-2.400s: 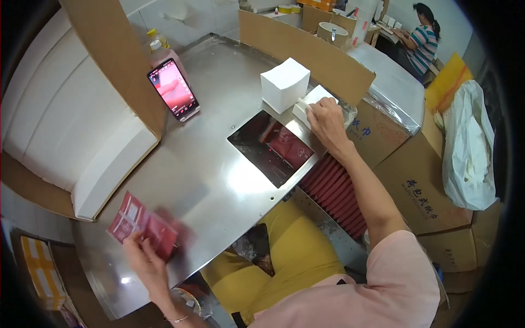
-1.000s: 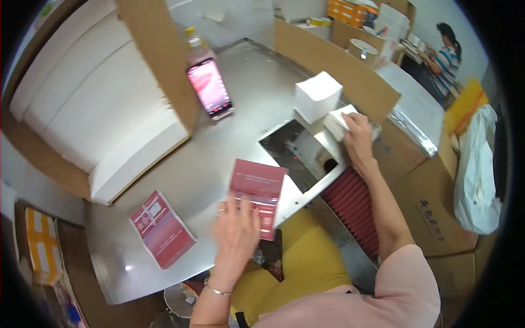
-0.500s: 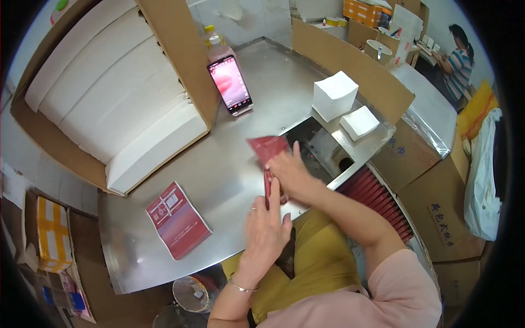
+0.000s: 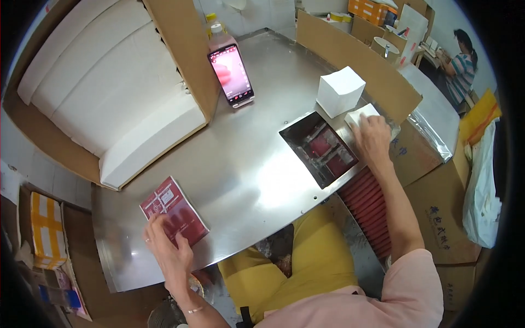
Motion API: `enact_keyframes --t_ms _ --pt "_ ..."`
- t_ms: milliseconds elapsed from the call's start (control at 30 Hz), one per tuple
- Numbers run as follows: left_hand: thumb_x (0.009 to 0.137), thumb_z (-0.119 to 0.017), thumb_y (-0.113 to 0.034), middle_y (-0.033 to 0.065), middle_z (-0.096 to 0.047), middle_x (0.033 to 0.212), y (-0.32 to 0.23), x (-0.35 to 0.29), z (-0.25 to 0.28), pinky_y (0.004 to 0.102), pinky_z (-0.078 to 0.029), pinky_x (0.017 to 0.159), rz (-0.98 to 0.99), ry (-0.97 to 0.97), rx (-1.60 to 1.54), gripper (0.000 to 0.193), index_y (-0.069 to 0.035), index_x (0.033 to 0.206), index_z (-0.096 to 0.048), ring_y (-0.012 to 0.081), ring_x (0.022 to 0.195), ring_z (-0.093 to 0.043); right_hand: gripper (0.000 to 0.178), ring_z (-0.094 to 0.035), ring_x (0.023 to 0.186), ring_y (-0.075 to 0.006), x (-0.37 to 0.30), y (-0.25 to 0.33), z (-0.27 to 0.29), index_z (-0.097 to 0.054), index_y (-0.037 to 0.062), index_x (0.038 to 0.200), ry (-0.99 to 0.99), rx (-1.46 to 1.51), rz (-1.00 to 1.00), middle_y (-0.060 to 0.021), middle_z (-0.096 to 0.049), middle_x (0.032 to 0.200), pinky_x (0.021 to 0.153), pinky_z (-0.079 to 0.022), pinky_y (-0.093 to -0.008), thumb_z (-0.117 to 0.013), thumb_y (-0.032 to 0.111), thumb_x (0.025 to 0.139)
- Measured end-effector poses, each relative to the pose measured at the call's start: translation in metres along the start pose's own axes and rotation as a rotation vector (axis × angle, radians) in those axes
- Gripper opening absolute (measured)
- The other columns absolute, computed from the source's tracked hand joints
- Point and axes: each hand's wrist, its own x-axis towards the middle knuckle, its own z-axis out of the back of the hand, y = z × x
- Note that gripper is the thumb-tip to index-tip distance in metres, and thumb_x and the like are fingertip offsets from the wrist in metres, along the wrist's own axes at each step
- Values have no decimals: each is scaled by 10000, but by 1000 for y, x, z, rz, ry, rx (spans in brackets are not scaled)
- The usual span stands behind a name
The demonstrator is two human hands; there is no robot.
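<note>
A stack of flat red printed packets [image 4: 185,216] lies at the left of the metal table. Over its near left edge, my left hand [image 4: 167,246] rests with its fingers apart, touching the top packet. My right hand [image 4: 374,142] reaches to the far right, its fingers closed on the low stack of white tissues [image 4: 362,112], whose near side it partly hides. Just beyond stands a taller stack of white tissues [image 4: 340,90]. Between my hands, a rectangular opening [image 4: 301,146] in the tabletop shows red pieces and metal parts inside.
A lit phone [image 4: 232,76] leans against a bottle at the back. An open carton of white stacks [image 4: 147,145] stands at left. A cardboard strip [image 4: 355,65] borders the right side. Red packets [image 4: 365,213] fill a row below the table edge. Another person [image 4: 459,68] sits far right.
My hands have parted from the red packet they held near the opening; that packet is gone from the tabletop. The left moved to the red stack, the right to the low white stack.
</note>
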Motion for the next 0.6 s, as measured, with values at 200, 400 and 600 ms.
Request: enact_keyframes --t_ms 200,400,600 --pt "864 -599 -5 101 -614 962 20 9 -1 511 -304 1054 37 292 208 178 -57 1033 -576 311 1054 -540 211 -582 876 -295 4 -12 -26 -682 10 765 35 103 -60 -127 -583 844 775 -443 -451 -645 174 892" --pt "864 -649 4 155 -608 900 -32 18 -16 404 -497 734 -46 13 -212 86 -14 943 -622 351 814 -608 129 -583 893 -314 -1 -28 -31 -712 3 917 15 239 -75 -146 -598 871 773 -455 -464 -635 73 840" --pt "830 -694 -28 209 -595 1096 -117 -6 -100 440 -492 850 -404 345 -305 250 -3 1060 -598 398 1035 -584 433 -633 1023 -408 -5 20 -4 -615 -11 1210 -67 586 -20 -221 -629 1199 911 -504 -494 -571 -80 785"
